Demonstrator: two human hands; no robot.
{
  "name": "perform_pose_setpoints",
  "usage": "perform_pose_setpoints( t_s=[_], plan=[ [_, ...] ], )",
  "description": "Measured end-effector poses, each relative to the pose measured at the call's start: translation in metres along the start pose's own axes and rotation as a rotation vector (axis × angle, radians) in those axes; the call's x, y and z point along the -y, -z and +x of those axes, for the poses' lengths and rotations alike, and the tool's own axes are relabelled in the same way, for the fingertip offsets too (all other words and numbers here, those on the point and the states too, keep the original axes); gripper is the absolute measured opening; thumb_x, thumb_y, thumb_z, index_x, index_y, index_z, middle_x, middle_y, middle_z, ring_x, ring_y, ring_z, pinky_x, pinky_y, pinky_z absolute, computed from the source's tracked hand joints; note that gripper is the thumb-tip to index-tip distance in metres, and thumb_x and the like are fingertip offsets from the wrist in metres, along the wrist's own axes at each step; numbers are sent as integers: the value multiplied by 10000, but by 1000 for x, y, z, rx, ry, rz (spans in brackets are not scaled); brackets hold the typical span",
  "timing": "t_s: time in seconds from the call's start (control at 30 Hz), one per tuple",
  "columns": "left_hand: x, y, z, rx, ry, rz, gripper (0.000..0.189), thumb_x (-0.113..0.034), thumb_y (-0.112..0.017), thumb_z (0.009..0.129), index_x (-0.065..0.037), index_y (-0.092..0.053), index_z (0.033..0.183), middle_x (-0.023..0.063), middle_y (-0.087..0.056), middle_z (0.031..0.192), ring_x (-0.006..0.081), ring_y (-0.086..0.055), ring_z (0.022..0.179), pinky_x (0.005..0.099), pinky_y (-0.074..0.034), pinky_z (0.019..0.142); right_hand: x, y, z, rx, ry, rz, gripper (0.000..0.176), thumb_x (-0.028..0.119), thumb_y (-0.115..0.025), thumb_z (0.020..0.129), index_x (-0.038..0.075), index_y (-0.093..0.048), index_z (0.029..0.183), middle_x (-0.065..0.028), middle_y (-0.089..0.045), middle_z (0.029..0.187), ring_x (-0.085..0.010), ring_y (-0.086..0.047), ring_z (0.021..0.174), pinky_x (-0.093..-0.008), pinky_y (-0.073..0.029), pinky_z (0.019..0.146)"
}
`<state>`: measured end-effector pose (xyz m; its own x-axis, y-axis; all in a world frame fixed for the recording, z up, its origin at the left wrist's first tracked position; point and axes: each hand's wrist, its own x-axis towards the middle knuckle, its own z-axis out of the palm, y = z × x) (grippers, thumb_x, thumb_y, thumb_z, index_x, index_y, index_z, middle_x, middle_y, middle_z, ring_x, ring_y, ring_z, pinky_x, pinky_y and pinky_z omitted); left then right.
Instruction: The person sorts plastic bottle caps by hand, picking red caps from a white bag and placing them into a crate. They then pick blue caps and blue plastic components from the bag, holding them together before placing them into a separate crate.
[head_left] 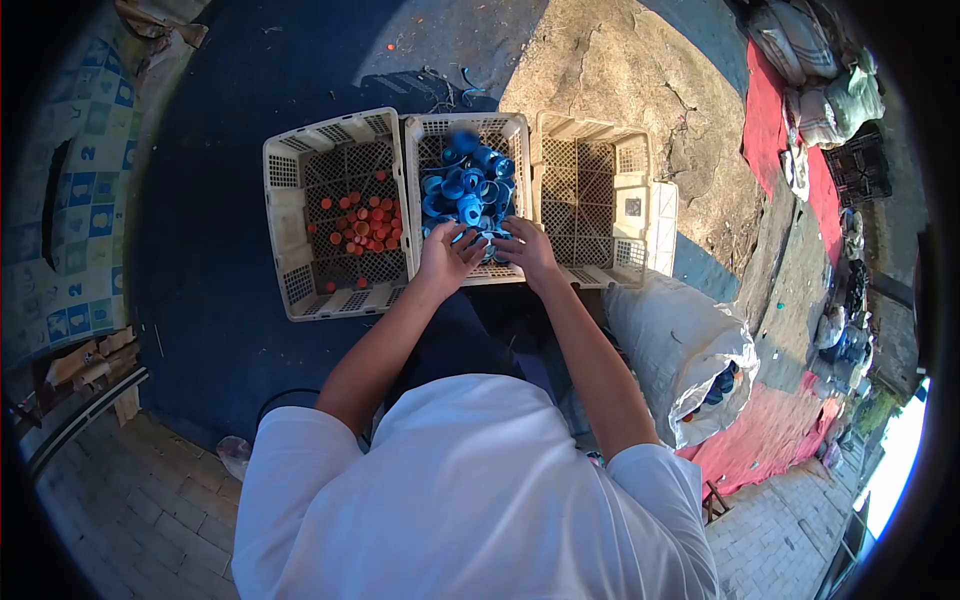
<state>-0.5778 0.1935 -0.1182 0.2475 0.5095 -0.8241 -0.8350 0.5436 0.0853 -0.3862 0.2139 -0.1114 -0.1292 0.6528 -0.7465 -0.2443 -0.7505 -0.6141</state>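
Three cream plastic crates stand side by side on a dark blue mat. The middle crate (428, 128) holds a heap of blue bottle caps (467, 185). My left hand (447, 258) and my right hand (526, 247) reach into its near end, fingers curled among blue caps. Whether either hand grips a cap is hidden by the fingers. The left crate (283, 215) holds several red and orange caps (362, 222). The right crate (637, 165) looks empty.
A white sack (680, 345) with blue caps showing at its mouth lies by my right arm. A red cloth (775, 110) and bundled bags (815, 70) lie at the far right. A patterned mat (70, 200) covers the left side. Brick paving is beneath me.
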Motion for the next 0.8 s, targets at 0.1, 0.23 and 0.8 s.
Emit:
perform_pose_setpoints(
  t_s=[0.1, 0.23, 0.8],
  plan=[
    [2, 8, 0, -2, 11, 16, 397, -282, -625, 976, -25, -557, 1271, 115, -599, 1218, 303, -618, 1159, 434, -524, 981, -8, 19, -14, -50, -61, -12, 458, 342, -515, 1013, 34, -530, 1352, -156, -627, 1299, -294, -692, 1057, -410, -541, 903],
    [12, 9, 9, -58, -2, 93, 229, -168, -572, 1017, -81, -611, 1226, 42, -660, 1105, 172, -660, 923, 326, -559, 807, -32, 62, -39, -129, -71, 14, 402, 328, -510, 1019, 46, -569, 1299, -133, -676, 1203, -245, -703, 981, -372, -543, 851],
    [153, -100, 17, 163, 199, 544, 350, -19, -554, 990, -84, -517, 1331, 95, -638, 1340, 278, -628, 1208, 388, -556, 954, -88, 212, -213, -694, 392, 104, 284, 223, -628, 973, 26, -663, 1175, -68, -710, 1027, -147, -668, 873, -301, -538, 811]
  ],
)
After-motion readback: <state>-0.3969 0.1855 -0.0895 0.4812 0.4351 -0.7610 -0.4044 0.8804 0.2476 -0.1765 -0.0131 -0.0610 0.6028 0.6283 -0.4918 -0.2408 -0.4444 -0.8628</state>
